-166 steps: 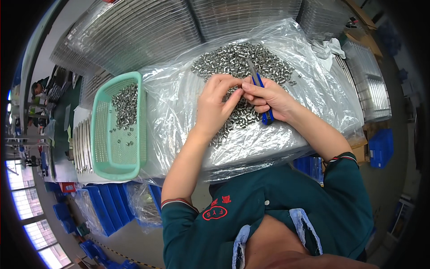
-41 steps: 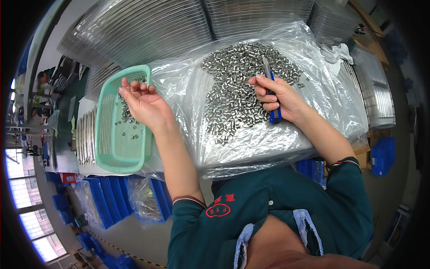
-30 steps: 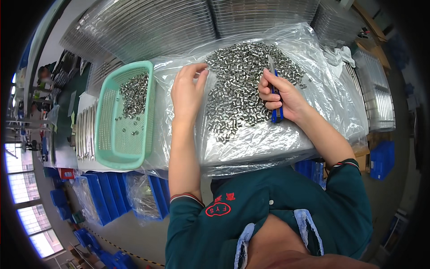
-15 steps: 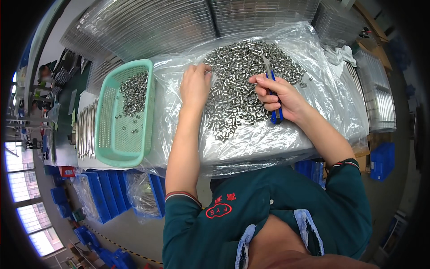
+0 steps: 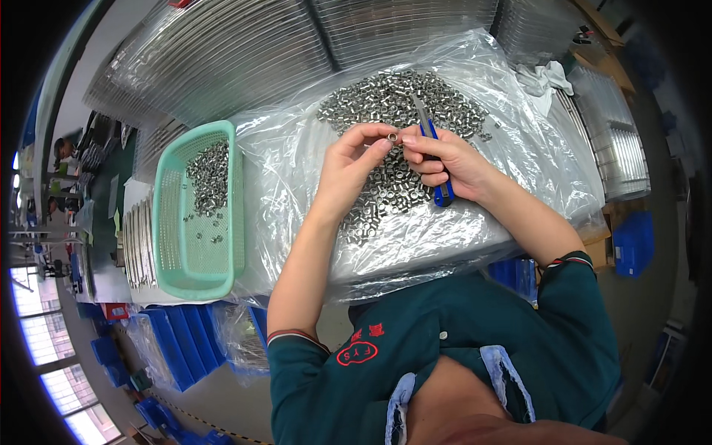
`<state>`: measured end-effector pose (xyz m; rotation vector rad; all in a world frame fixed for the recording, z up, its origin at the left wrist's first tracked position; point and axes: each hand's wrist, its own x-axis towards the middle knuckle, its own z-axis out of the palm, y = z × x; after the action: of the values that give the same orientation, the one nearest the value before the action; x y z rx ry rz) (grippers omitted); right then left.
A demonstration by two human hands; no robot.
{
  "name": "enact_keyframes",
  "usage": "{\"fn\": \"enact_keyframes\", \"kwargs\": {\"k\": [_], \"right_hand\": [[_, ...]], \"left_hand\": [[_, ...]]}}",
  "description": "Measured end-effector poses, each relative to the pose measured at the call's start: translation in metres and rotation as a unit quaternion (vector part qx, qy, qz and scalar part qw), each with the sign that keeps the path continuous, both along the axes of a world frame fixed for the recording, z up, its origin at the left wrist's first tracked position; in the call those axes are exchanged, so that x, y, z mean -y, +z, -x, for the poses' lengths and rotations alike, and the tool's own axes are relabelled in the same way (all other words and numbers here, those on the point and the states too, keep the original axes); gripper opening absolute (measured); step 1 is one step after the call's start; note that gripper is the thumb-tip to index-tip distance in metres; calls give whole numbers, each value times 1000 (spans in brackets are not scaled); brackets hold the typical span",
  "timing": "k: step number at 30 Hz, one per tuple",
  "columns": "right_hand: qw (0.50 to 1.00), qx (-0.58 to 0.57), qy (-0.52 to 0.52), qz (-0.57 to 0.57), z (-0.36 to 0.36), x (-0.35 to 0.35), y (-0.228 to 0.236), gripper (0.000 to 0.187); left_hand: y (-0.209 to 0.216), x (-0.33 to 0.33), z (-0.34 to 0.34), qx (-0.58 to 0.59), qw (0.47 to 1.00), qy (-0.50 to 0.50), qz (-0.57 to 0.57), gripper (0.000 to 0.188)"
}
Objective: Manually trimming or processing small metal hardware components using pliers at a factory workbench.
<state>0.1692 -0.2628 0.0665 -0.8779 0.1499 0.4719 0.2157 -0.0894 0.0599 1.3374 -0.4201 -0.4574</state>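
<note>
Head feed, wide view. I have the plastic-covered counter (image 5: 282,174) spread beneath and around both grips, its sheeting creased and glossy. Stacked clear trays (image 5: 222,59) line its far side, beyond the grips.

Toward the wearer from the grips: a dark green shirt (image 5: 475,319). On its chest I note red stitched lettering (image 5: 357,354) inside a rounded red outline, with further red characters just beside that outline.

Well to the left of the left grip stands a pale green perforated basket (image 5: 204,263); a pile of small metal pieces (image 5: 209,178) lies along its right side, a few strays nearer the wearer.

Below both grips, on the sheeting, I see a heap of shiny metal rings (image 5: 397,182), showing both beyond the grips and on the wearer's side.

Pose. Left grip (image 5: 347,165): forearm rising from the lower edge, thumb and forefinger brought together at the tips, pinching one ring. Right grip (image 5: 454,159): forearm slanting in from the right, fingers curled firmly round a blue knife (image 5: 443,194), thumb pointing at the left grip's tips. The knife's blade points away from the wearer.

The single ring (image 5: 392,137) sits between the left grip's tips, just left of the right thumb. I cannot tell whether the right fingertips touch it.
</note>
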Motion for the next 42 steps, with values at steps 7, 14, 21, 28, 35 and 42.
{"fn": "enact_keyframes", "kwargs": {"k": [7,14,21,28,35,42], "right_hand": [[999,-20,18,-32,-2,2,-5,19],[993,-69,31,-96,-3,5,-6,30],[995,-55,25,-81,-2,4,-6,22],[995,-48,30,-78,-1,4,-8,16],[997,-46,27,-62,-2,4,-7,16],[997,-45,24,-58,-2,4,-6,15]], "left_hand": [[-2,12,10,187,975,107,-60,12],[-9,-13,-5,92,981,169,-34,27],[-2,7,7,331,928,113,-127,17],[-5,9,8,372,913,115,-125,20],[-4,6,7,390,901,131,-140,15],[-5,8,7,393,898,132,-146,17]]}}
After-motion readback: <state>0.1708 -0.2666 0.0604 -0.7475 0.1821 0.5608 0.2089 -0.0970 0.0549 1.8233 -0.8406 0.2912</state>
